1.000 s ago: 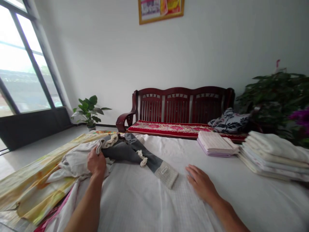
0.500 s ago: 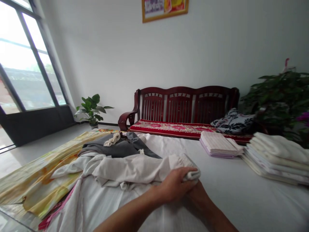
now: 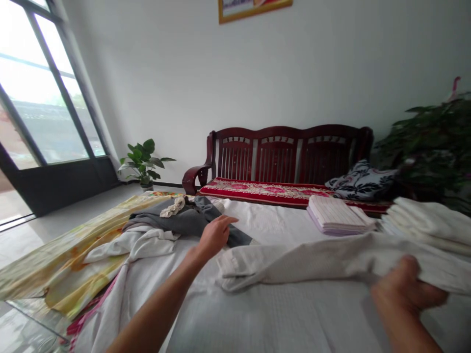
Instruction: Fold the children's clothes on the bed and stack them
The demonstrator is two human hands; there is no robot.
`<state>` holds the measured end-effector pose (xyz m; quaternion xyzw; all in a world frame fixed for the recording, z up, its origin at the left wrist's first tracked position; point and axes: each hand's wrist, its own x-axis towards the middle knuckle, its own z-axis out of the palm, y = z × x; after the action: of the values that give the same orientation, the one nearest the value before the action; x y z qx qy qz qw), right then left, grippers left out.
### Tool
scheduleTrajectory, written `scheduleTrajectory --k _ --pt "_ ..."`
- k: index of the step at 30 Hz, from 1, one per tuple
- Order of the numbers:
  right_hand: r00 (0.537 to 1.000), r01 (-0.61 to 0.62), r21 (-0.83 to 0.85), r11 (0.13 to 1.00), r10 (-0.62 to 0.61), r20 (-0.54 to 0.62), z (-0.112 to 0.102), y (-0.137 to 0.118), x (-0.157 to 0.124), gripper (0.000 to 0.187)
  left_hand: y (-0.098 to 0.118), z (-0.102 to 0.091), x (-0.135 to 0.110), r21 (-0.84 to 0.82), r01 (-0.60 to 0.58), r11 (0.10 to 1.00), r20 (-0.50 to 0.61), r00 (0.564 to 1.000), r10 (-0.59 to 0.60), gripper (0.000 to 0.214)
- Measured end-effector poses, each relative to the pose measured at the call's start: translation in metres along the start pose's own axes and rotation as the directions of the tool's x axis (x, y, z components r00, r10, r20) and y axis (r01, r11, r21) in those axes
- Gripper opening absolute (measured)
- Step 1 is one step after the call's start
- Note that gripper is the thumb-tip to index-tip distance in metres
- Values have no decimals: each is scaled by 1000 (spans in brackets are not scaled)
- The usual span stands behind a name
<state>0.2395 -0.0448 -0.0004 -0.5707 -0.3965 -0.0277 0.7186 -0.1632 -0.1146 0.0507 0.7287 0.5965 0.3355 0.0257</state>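
Observation:
A long, pale ribbed garment (image 3: pixel 316 260) stretches across the white sheet (image 3: pixel 235 318), folded lengthwise into a narrow strip; its exact kind does not show. Around its right part, my right hand (image 3: pixel 408 289) is closed on the cloth, slightly blurred, with the thumb on the near side. My left hand (image 3: pixel 217 234) hovers past the garment's left end with fingers stretched out and nothing visible in them. Just behind that hand lies a heap of dark grey clothing (image 3: pixel 162 218) with a cream scrunchie-like piece (image 3: pixel 172 207) on top. A crumpled white cloth (image 3: pixel 147 242) lies left of the hand.
Striped folded cloths (image 3: pixel 338 215) and a taller stack of folded white cloths (image 3: pixel 434 220) stand at the right. A yellow patterned cloth (image 3: pixel 84 264) covers the left side. Beyond are a dark red wooden bench (image 3: pixel 275 152), a patterned cushion (image 3: pixel 362 181) and a potted plant (image 3: pixel 143 164).
My hands, together at the garment's right end before, are now wide apart. The pale garment has been drawn rightward off the heap, and my left hand has moved left.

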Motion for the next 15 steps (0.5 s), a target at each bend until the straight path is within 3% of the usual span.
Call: scheduleTrajectory --k 2,3,5,9,12,15 --pt "997 -39 17 999 40 -58 -3 11 -4 59 -19 2 0 224 -55 973 187 982 13 64" --pt "997 -82 10 997 82 -2 -2 15 -9 58 -27 5 0 308 -91 947 277 961 2 69" --pt "960 -147 -80 986 162 228 2 19 -21 58 -38 15 -2 412 -145 900 380 925 -25 76" --pt "839 26 -242 970 111 533 11 16 -36 53 -55 26 2 451 -199 870 342 939 37 62" --pt "806 139 -227 964 24 592 12 12 -37 53 -64 21 11 432 -165 887 277 960 43 35" --pt "798 149 -234 961 23 603 10 11 -35 54 -71 10 20 427 -108 898 209 978 18 23"
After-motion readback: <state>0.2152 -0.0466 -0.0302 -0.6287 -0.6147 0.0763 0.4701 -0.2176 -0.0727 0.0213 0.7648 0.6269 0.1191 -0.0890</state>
